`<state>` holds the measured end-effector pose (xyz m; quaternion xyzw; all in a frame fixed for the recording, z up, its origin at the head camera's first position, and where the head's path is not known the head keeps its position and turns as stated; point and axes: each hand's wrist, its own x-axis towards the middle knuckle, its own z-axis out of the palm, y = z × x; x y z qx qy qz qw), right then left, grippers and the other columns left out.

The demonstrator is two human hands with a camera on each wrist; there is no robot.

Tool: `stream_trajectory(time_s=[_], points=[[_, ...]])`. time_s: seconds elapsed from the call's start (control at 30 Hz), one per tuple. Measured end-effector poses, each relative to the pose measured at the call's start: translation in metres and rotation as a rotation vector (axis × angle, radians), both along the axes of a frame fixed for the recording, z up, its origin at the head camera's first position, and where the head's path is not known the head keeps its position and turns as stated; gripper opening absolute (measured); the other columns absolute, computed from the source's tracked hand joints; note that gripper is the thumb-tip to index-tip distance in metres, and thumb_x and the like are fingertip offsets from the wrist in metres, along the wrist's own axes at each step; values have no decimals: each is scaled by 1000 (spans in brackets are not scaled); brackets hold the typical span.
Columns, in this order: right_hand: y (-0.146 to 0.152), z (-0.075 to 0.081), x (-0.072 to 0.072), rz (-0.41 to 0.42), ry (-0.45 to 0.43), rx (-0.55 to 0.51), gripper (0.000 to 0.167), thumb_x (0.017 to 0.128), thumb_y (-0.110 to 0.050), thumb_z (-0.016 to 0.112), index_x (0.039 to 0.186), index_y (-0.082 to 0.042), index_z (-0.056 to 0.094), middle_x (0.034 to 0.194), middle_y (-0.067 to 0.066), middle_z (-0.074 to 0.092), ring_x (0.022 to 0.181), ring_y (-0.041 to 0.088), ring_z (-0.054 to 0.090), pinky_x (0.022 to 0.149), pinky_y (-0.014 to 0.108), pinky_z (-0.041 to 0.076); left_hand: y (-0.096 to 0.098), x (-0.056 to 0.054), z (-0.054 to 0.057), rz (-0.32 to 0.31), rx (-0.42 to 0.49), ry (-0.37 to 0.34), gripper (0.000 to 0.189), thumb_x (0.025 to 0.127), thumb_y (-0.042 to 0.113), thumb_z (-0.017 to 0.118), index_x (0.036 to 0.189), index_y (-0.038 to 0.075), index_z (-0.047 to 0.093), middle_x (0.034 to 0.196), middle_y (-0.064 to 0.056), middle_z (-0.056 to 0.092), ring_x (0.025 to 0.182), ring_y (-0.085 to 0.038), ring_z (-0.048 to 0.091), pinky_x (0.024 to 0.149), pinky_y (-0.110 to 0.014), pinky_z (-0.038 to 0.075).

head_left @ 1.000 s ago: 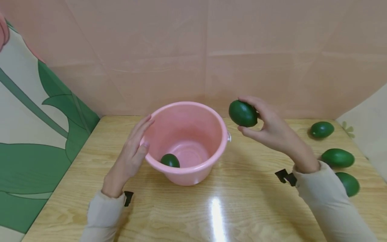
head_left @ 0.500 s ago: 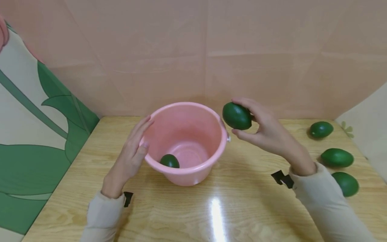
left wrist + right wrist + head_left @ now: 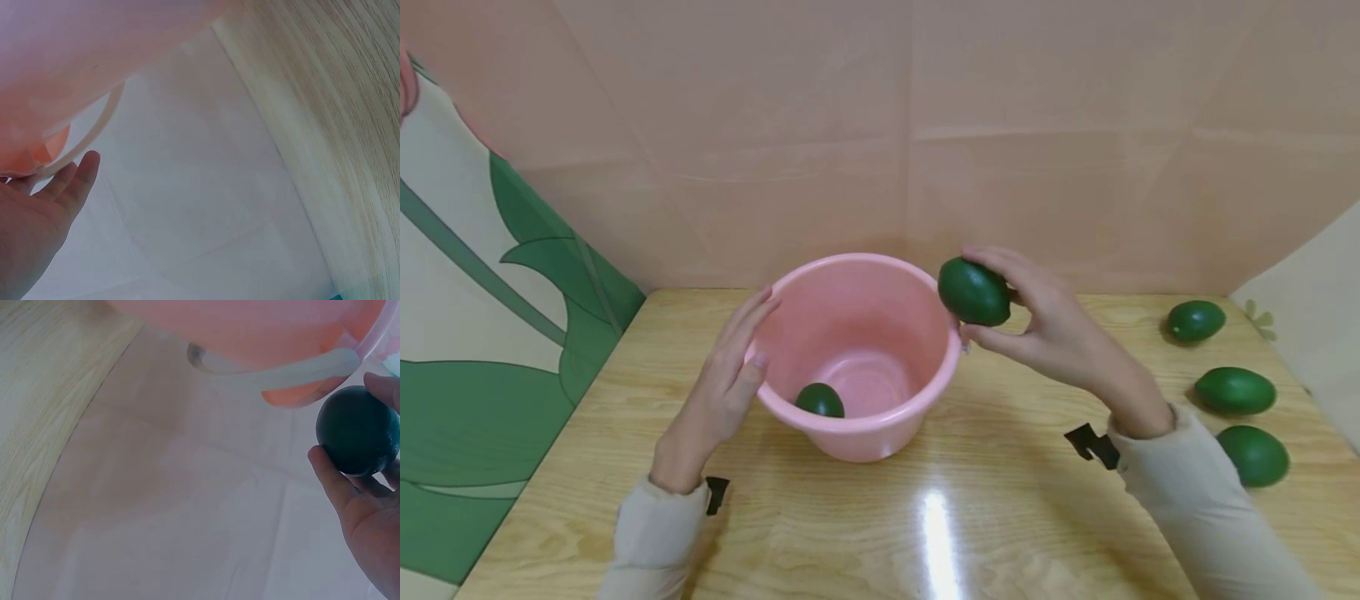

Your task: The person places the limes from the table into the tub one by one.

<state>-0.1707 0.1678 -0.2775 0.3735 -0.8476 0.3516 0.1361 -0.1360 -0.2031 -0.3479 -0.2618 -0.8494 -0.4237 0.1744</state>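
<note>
A pink bucket (image 3: 859, 437) stands upright on the wooden table, with one dark green oval fruit (image 3: 820, 401) on its inside floor. My left hand (image 3: 718, 387) rests against the left of the rim, its fingers fairly straight. In the left wrist view its fingers (image 3: 84, 178) lie right by the bucket's pale handle (image 3: 103, 125). Between the thumb and fingers of my right hand (image 3: 1045, 325) is another avocado-like green fruit (image 3: 973, 291), held up at the bucket's right rim. The right wrist view shows this fruit (image 3: 356, 431) close below the rim's handle.
Toward the table's right edge lie three more green fruits: one at the back (image 3: 1196, 321), one in the middle (image 3: 1236, 391) and one in front (image 3: 1255, 456), partly behind the right sleeve (image 3: 1187, 475). A pinkish sheet (image 3: 820, 167) rises behind the table (image 3: 820, 533).
My right hand has carried its green fruit leftward and slightly down, from beside the bucket to overlapping its right rim. The left hand and bucket have stayed nearly still.
</note>
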Motion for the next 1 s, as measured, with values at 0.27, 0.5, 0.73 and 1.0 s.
stream_trajectory(time_s=[0.27,0.5,0.73,1.0], points=[[-5,1,1,5,-32,-13,79,78,-8,83,147,-10,45,145,11,51,119,26,60,91,43,57,0,0,0,0,-2,3,56,98,21,39,154,13,36,164,-7,25,151,-31,23,112,-70,29],[-10,3,2,3,-50,-15,79,78,-8,82,148,-10,45,146,11,50,121,26,59,94,43,56,0,0,0,1,-4,9,56,98,21,39,153,12,37,164,-7,25,151,-31,24,112,-69,30],[-17,3,2,22,-32,-13,78,79,-7,81,148,-12,44,147,11,49,122,26,59,94,42,56,-1,1,1,6,3,-16,58,96,16,40,154,16,36,164,-3,24,151,-29,23,112,-69,30],[-26,1,0,52,-33,-14,76,79,-7,81,146,-8,46,144,12,51,120,26,60,95,43,56,-1,1,1,13,4,-22,58,97,17,40,155,18,36,164,-1,24,151,-28,22,113,-70,28]])
